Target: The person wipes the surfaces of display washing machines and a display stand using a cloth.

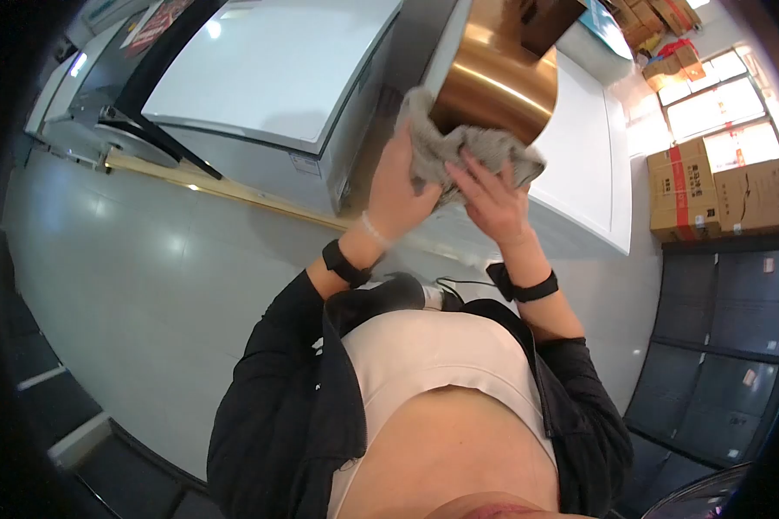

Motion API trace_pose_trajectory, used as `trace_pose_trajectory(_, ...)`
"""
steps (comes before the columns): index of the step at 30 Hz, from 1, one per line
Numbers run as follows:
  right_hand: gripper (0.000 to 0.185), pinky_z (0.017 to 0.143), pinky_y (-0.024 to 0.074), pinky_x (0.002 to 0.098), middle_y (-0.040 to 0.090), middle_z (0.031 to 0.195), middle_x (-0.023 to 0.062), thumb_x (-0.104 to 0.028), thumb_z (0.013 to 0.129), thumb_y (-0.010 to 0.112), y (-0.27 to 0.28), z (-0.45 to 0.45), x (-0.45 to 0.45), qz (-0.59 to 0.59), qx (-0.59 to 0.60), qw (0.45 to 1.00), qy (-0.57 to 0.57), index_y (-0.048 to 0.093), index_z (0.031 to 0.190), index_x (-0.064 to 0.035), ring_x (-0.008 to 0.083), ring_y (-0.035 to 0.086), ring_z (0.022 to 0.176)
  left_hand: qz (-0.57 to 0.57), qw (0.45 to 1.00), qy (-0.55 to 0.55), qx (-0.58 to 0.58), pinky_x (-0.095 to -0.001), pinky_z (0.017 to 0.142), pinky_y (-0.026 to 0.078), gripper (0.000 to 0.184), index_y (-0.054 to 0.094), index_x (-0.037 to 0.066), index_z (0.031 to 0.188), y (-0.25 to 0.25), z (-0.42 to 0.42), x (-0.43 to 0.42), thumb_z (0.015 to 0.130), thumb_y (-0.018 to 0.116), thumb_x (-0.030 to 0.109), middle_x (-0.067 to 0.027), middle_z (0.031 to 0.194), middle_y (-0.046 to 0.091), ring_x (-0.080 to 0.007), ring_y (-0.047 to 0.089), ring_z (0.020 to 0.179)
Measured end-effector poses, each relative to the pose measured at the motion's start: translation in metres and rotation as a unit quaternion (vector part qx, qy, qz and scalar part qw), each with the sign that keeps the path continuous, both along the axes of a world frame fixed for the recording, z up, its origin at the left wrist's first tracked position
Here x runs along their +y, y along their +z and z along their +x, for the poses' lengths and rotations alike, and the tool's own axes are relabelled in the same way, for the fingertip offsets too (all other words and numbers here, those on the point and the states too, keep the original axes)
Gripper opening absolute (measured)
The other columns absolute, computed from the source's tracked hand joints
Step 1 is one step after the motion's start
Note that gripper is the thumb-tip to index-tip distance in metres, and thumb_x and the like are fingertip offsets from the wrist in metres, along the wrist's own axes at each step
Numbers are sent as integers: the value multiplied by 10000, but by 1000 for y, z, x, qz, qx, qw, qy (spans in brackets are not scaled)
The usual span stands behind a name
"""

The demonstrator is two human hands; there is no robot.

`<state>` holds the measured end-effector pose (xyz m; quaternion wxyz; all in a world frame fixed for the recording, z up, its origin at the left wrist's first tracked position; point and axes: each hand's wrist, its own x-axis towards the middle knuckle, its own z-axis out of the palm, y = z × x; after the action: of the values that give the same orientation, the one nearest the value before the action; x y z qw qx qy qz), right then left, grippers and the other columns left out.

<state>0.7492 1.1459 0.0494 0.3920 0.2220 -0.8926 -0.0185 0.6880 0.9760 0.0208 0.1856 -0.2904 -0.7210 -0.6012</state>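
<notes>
A grey-brown cloth [485,147] is bunched between my two hands. My left hand [398,186] grips its left side, fingers curled into the fabric. On the right part of the cloth lies my right hand [493,199], with its fingers bent over the folds. Just beyond, a shiny copper-coloured cylinder [498,82] lies along the top of a white surface, and the cloth meets its near end. Whether the cloth presses on the cylinder or only overlaps it in view, I cannot tell.
To the left stands a white-topped appliance [268,69] on a wooden base [234,197]. A white cabinet [589,164] is at the right. Cardboard boxes [684,190] sit on dark stacked boxes [710,329] farther right. A dark cable [467,281] shows near my body.
</notes>
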Motion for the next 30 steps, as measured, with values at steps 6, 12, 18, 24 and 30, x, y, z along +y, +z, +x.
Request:
trace_pose_trajectory(6, 476, 1048, 414, 433, 543, 1389, 127, -101, 688, 760, 62, -35, -9, -198, 140, 964, 107, 708, 1160, -128, 374, 496, 1227, 1, 974, 27, 225, -456, 1091, 360, 821, 330, -71, 1446, 80, -32, 13, 689, 604, 88, -296, 1450, 376, -455, 421, 1304)
trace_pose_trajectory(12, 789, 1109, 348, 480, 284, 1515, 327, -98, 676, 787, 24, -39, -20, -414, 103, 887, 175, 469, 1392, -11, 470, 344, 1389, -75, 956, 108, 263, -541, 1131, 254, 712, 508, 2, 1366, 88, -24, 18, 663, 605, 68, -241, 1474, 398, -450, 375, 1340)
trace_pose_trajectory(18, 754, 1088, 353, 502, 370, 1468, 309, -103, 700, 702, 21, -37, 0, -458, 31, 856, 239, 426, 1394, -6, 497, 394, 1331, -237, 913, 136, 302, -581, 1134, 185, 556, 607, 25, 1265, 95, 7, 23, 715, 601, 111, -98, 1390, 554, -423, 393, 1327)
trace_pose_trajectory(24, 639, 986, 424, 477, 522, 1376, 137, -59, 630, 592, 79, -55, 54, -407, -23, 875, 262, 550, 1267, -57, 394, 511, 1122, -277, 895, 164, 310, -526, 1032, 308, 551, 533, -14, 1322, 123, 20, 52, 835, 581, 240, -211, 1330, 568, -345, 530, 1233)
trace_pose_trajectory(30, 537, 920, 458, 418, 593, 1244, 125, -40, 637, 498, 114, -100, 96, -336, -86, 911, 222, 582, 1167, -66, 377, 532, 974, -316, 877, 201, 301, -469, 985, 358, 493, 617, 74, 1244, 142, 24, 91, 765, 698, 160, -126, 1333, 584, -325, 550, 1163)
